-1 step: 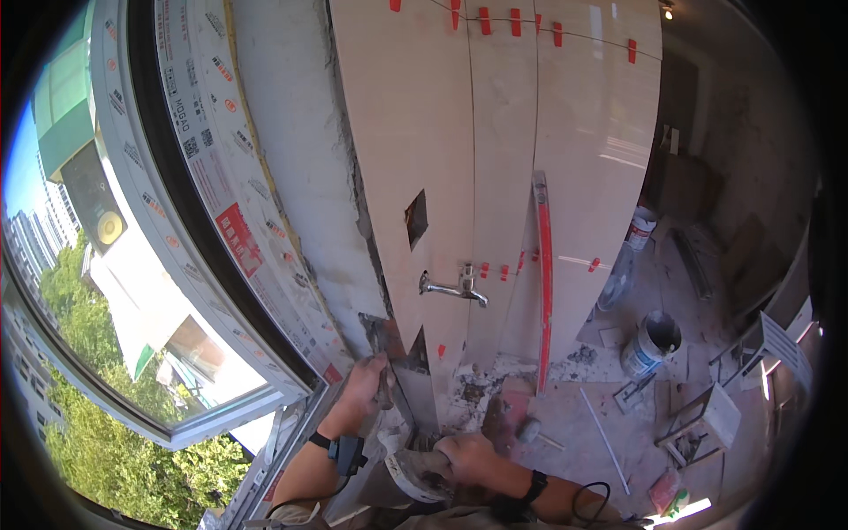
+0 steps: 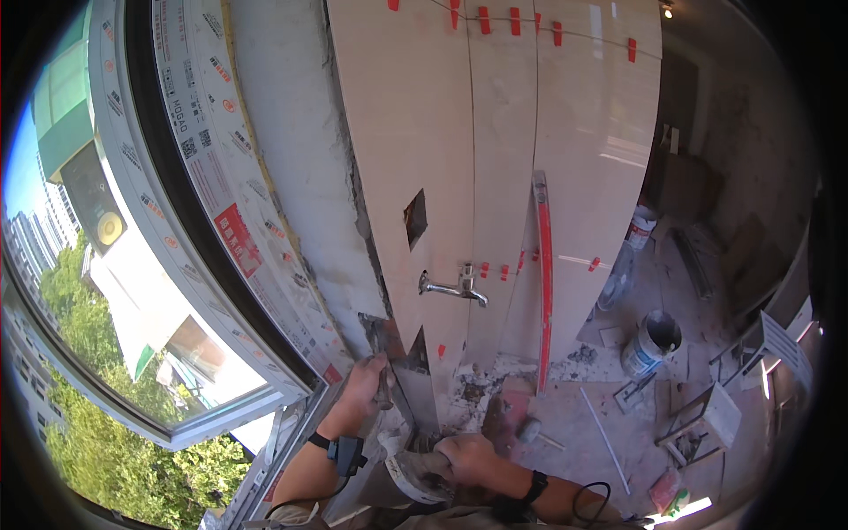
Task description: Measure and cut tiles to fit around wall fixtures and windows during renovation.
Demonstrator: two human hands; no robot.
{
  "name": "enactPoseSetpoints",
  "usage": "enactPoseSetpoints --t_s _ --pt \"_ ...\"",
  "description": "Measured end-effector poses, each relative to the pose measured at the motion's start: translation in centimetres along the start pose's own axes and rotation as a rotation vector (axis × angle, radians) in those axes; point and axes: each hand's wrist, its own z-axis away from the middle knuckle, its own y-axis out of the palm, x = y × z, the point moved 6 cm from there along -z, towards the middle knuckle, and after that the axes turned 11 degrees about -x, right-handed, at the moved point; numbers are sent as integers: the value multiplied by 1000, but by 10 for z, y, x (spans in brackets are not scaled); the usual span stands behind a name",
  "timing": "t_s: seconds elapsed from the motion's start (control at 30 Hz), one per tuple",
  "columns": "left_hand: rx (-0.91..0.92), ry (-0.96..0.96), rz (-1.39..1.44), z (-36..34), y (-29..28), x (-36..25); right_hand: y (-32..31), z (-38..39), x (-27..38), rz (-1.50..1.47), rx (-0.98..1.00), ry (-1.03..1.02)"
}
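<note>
My left hand (image 2: pixel 366 383) is closed around a small dirty tool (image 2: pixel 383 390), perhaps a handle, beside a rough notch (image 2: pixel 384 336) at the lower edge of the tiled wall (image 2: pixel 397 132). My right hand (image 2: pixel 464 458) grips a dusty grey object (image 2: pixel 428 465) over a pale, mortar-smeared container (image 2: pixel 362 499) at the bottom; its exact shape is unclear. Above my hands a chrome tap (image 2: pixel 455 287) sticks out of the wall, below a diamond-shaped hole (image 2: pixel 415 218). A red level (image 2: pixel 543 274) leans upright against the tiles, among small red clips (image 2: pixel 594 264).
An open window (image 2: pixel 159 203) fills the left side, with trees outside. On the dusty floor at right are a bucket (image 2: pixel 651 340), another bucket (image 2: pixel 640 227), a stool (image 2: pixel 707 424), a rubber mallet (image 2: pixel 530 431), a thin rod (image 2: pixel 605 437) and a plastic bag (image 2: pixel 667 490).
</note>
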Motion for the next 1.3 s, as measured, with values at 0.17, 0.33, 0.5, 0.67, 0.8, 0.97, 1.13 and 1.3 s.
enactPoseSetpoints --t_s 0.17,0.33,0.5,0.67,0.8,0.97,1.13,1.3 --pt "28 -25 37 9 9 -12 -1 -7 4 -53 -54 -33" --pt "33 -41 -3 11 1 -17 -8 -22 36 -141 -85 -207" --pt "83 -74 25 -1 2 -11 6 -13 9 -90 -116 -310" --pt "103 -144 57 -20 -7 1 -13 -35 38 36 -18 -159" --pt "30 -116 6 -13 -14 9 -16 -26 46 -140 -173 -299" --pt "-4 -33 -95 4 5 34 -7 -7 0 -98 -88 -10" --pt "-102 -10 -58 -20 -3 50 8 6 -18 -206 -90 66" --pt "-29 -127 23 -8 20 36 -16 4 -9 -413 -180 -73"
